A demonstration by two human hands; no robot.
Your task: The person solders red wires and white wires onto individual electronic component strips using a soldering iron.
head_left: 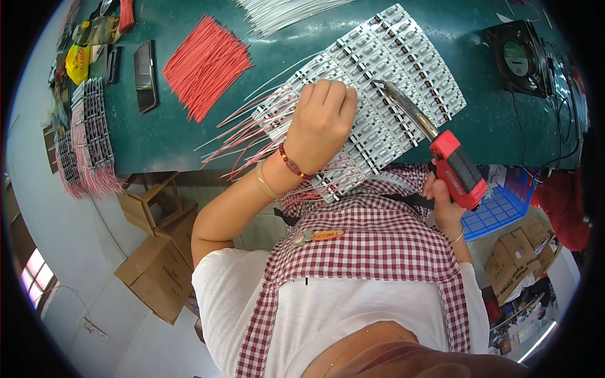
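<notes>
A panel of small white circuit boards (403, 69) in rows lies slanted on the green table before me. Red and white wires (242, 135) stick out from the boards on its left part. My left hand (322, 118) is closed over the middle of the panel, fingers curled down; whatever they pinch is hidden beneath them. In my right hand (443, 200) is a soldering iron (459, 169) with a red and black handle. Its metal tip points up and left, over the boards just right of my left hand.
A bundle of red wires (207, 66) lies left of the panel, with white wires (283, 12) at the far edge. A phone (145, 77) and wired board panels (93, 135) are further left. A black fan (518, 60) with cables stands right. Below is a blue basket (504, 208).
</notes>
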